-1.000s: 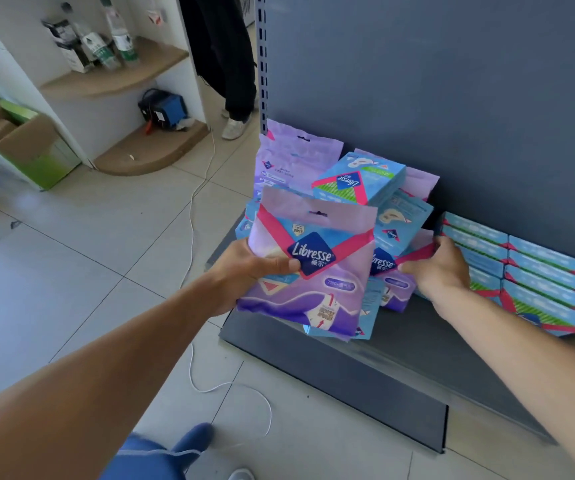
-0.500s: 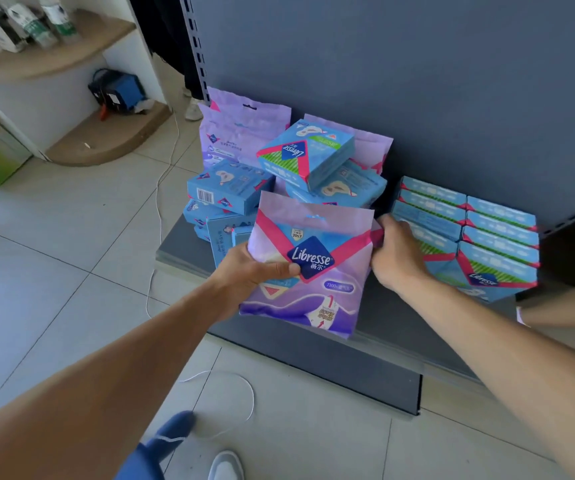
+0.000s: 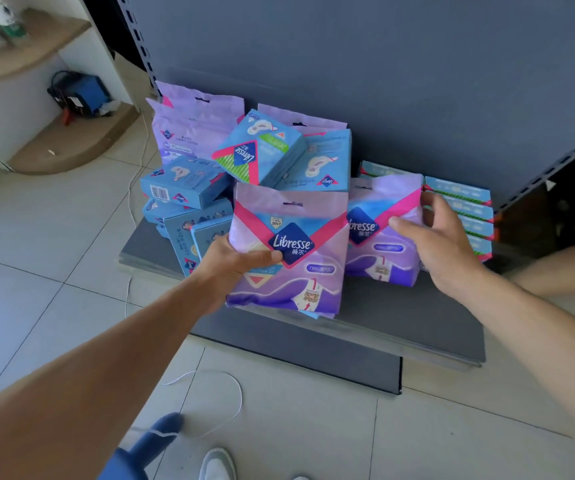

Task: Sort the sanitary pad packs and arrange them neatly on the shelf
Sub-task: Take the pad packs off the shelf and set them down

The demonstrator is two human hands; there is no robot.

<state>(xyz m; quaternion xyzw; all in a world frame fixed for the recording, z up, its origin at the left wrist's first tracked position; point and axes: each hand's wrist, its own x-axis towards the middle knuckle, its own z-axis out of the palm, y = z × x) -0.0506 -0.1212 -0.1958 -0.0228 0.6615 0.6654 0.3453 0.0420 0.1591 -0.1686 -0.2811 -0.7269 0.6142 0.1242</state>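
Note:
My left hand grips a purple Libresse pack by its left side and holds it upright above the front of the dark grey shelf. To its right, my right hand holds a second purple pack by its right edge, thumb on the front, standing it on the shelf against a neat stack of blue boxes. A loose pile of blue boxes lies at the shelf's left, one blue box on top. More purple packs lean on the back panel.
The grey back panel rises behind the shelf. Another person's arm shows at the right edge. A white cable loops on the tiled floor by my shoes. A wooden corner shelf with a blue device stands at the left.
My right hand drew a second purple pack out from behind the held one and moved it right, up against the blue stack. My left hand kept its pack. The view shifted closer.

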